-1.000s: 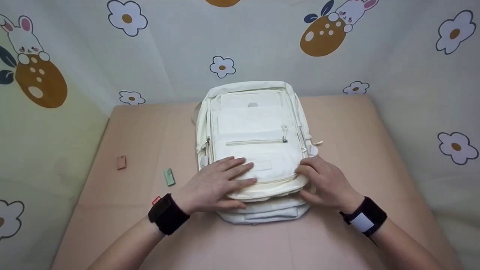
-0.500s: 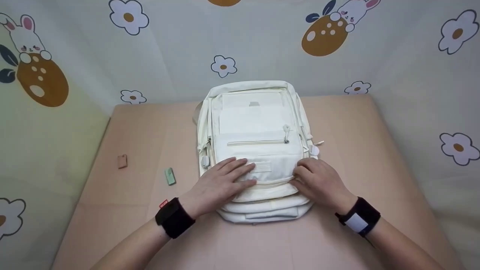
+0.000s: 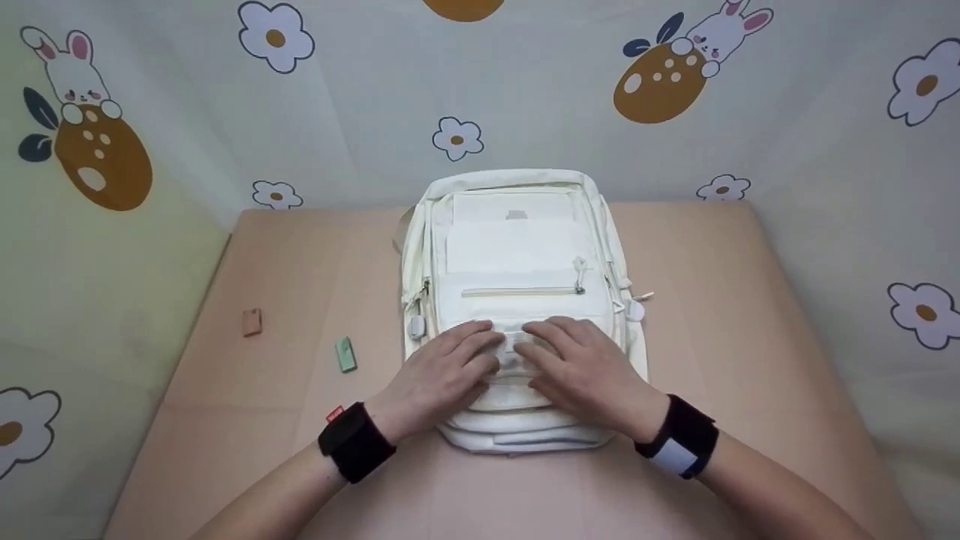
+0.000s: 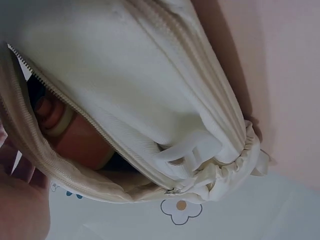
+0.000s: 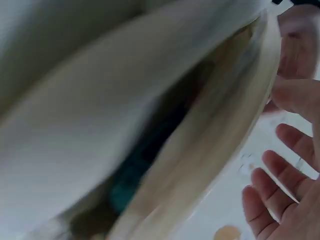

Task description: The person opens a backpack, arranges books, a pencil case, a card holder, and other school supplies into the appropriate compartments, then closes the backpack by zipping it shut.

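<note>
Backpack [image 3: 521, 309] under the fingers [image 3: 469, 346]: matt cloth. Zipper teeth [image 4: 80, 110] near the fingers: metallic. Buckle [image 4: 207, 141] farther away: smooth plastic.

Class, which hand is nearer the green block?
Left. The left hand is at the backpack, to the green block's right; the right hand is farther right, also at the backpack.

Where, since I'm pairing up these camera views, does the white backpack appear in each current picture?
Head: the white backpack is central, left hand and right hand at its lower front.
Left wrist: backpack fills upper left and middle.
Right wrist: backpack spans left and centre, blurred.
Shared landmark: printed backdrop, top in head, bottom in left wrist, lower right in right wrist.
</note>
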Demonstrator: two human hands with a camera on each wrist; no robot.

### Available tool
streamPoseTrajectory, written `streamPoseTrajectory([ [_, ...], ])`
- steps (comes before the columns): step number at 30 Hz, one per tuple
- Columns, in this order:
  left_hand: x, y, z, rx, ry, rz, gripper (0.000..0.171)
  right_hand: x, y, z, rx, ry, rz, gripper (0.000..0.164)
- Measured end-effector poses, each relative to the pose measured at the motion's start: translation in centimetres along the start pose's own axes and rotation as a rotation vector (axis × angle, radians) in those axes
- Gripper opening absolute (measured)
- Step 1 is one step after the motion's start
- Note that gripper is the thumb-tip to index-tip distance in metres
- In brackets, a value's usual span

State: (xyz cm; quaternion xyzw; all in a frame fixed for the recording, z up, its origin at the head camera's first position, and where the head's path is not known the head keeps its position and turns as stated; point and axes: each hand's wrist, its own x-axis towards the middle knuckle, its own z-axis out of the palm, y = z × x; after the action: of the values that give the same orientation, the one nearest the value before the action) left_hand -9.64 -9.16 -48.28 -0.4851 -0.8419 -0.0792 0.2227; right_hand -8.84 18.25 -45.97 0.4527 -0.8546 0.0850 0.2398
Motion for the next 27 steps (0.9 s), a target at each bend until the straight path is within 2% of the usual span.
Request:
streamPoseTrajectory([
  [2, -0.4, -0.3, -0.1, -0.047, 0.066, -0.034, 0.03, 1.2, -0.9, 0.3, -0.041, -0.058, -0.03, 0.063],
  [4, -0.9, -0.9, -0.5, -0.107, 0.124, -0.103, 0.027, 2.1, -1.7, 0.7, -0.068, -0.116, -0.057, 0.067],
  [6, -1.3, -2.0, -1.2, -0.164, 0.173, -0.217, 0.022, 3.0, -2.4, 0.9, -0.086, -0.166, -0.084, 0.066],
  [8, -1.4, -3.5, -1.8, -0.201, 0.189, -0.376, 0.021, 3.7, -2.9, 1.0, -0.104, -0.202, -0.104, 0.062],
  [10, -1.4, -5.1, -2.0, -0.218, 0.162, -0.544, 0.026, 4.3, -3.4, 1.2, -0.122, -0.239, -0.122, 0.06],
  [12, -1.2, -6.5, -1.9, -0.224, 0.077, -0.685, 0.033, 4.8, -3.8, 1.4, -0.132, -0.282, -0.13, 0.059],
  [15, -0.9, -7.9, -1.3, -0.249, -0.074, -0.816, 0.035, 5.4, -4.3, 1.8, -0.139, -0.361, -0.125, 0.061],
  [17, -0.9, -8.3, -0.9, -0.255, -0.133, -0.851, 0.034, 5.6, -4.5, 2.0, -0.138, -0.399, -0.117, 0.063],
  [19, -0.8, -8.5, -0.6, -0.255, -0.137, -0.864, 0.029, 5.9, -4.6, 2.1, -0.149, -0.421, -0.114, 0.065],
  [24, -0.6, -8.8, -0.5, -0.227, -0.048, -0.843, 0.015, 6.4, -4.7, 2.3, -0.198, -0.453, -0.113, 0.065],
  [27, -0.5, -8.9, -0.6, -0.223, -0.022, -0.832, 0.013, 6.5, -4.7, 2.3, -0.211, -0.472, -0.108, 0.064],
])
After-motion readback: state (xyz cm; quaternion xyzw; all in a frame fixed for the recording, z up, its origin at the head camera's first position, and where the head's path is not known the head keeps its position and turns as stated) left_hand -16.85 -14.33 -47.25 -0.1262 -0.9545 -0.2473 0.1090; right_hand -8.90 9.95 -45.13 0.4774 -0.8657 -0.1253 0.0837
